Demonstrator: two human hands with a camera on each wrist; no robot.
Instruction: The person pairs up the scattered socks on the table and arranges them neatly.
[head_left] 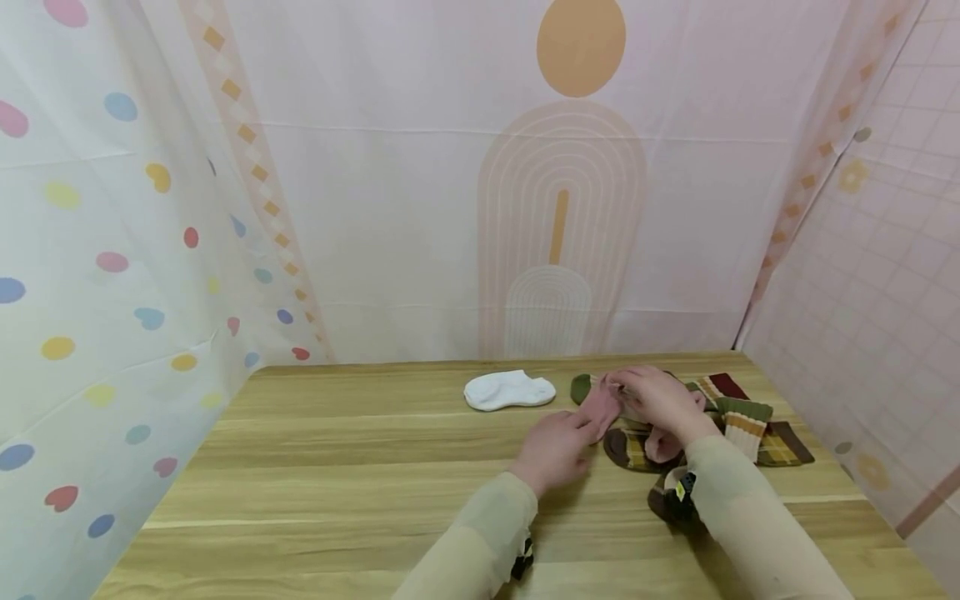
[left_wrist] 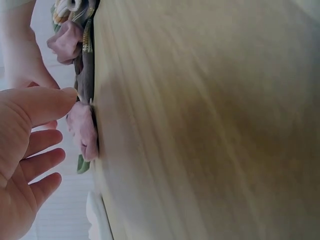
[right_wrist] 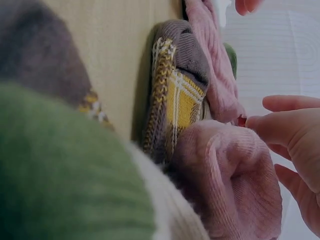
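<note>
A pink sock (head_left: 600, 408) lies on the table between the two hands. My left hand (head_left: 553, 452) pinches its near left edge; in the left wrist view the thumb (left_wrist: 60, 100) is bent toward the sock while the other fingers spread loosely. At the sock's far right end, my right hand (head_left: 662, 404) pinches the fabric with thumb and forefinger. Under and beside the right hand is a second, bunched pink sock (right_wrist: 235, 180). A brown and yellow plaid sock (right_wrist: 182, 100) lies close by. Part of the flat pink sock is hidden by the fingers.
A white ankle sock (head_left: 510, 391) lies alone left of the pile. On the right are a green-cuffed striped sock (head_left: 745, 421), a dark red-ended sock (head_left: 723, 387) and other brown ones. The wooden table (head_left: 337, 467) meets patterned curtains (head_left: 390, 208) behind.
</note>
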